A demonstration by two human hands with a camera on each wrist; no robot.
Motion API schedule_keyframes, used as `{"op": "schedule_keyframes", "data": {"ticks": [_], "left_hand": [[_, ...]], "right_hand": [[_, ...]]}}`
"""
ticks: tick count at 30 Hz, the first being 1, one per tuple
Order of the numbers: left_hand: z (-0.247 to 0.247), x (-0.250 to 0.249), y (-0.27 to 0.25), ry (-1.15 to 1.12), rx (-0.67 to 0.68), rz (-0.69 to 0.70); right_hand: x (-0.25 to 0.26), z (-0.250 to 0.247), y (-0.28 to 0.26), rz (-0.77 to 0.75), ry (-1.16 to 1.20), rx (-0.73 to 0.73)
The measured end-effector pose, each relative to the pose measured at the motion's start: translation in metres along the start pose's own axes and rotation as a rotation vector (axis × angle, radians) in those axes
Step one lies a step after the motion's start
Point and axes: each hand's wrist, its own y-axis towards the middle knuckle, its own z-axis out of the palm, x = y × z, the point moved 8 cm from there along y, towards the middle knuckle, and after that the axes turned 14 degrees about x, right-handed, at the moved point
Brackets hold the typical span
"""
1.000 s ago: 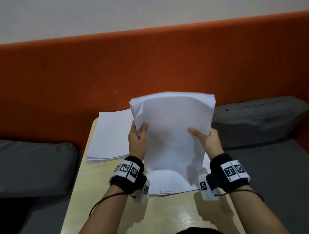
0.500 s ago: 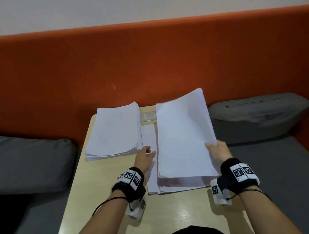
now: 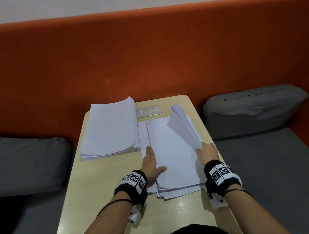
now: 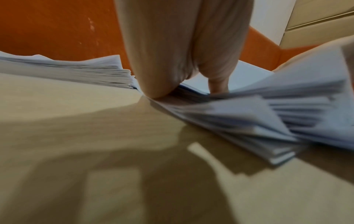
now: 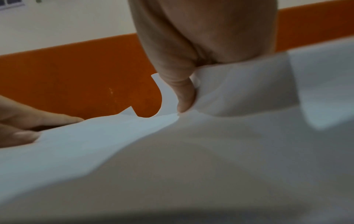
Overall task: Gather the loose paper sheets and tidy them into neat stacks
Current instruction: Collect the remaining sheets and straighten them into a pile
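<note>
left hand: i keep its straight fingers pressed together against the left edge of the loose pile.
right hand: it pinches a lifted bundle at the pile's right edge.
neat stack: just left of the pile.
advice: i would lower the bundle slowly and square the edges.

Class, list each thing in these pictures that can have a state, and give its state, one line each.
Left stack: flat on the table, fairly squared.
Right pile: flat, edges fanned and uneven.
Lifted sheets: raised along the right side, bent upward.
Left hand: fingers straight, pressing the right pile's left edge.
Right hand: gripping the lifted sheets.
Table: bearing both piles.
</note>
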Motion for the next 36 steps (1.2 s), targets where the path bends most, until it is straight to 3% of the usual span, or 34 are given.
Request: {"op": "schedule_keyframes", "data": {"ticks": [7,18,22,27,32,36], "left_hand": [[-0.004,-0.006,-0.007,-0.047,-0.009,0.046],[-0.005,-0.004,-0.011,-0.117,-0.02,0.002],[-0.011,-0.008,-0.013,-0.376,-0.047,0.011],[-0.035,-0.002,-0.005,-0.682,-0.193,-0.068],[-0.026,-0.01,0.002,-0.687,-0.19,-0.113],[-0.037,-0.002,-0.005,-0.445,-0.285,-0.272]], "right_hand": [[0.004,0.006,-0.006,0.001,0.033,-0.018],[-0.01,0.006,0.002,0.081,0.124,0.057],[-0.012,0.005,0.002,0.11,0.127,0.053],[-0.021,0.005,0.006,0.133,0.106,0.117],[-0.029,0.009,0.005,0.129,0.117,0.127],[-0.031,0.009,0.006,0.103,0.153,0.142]]}}
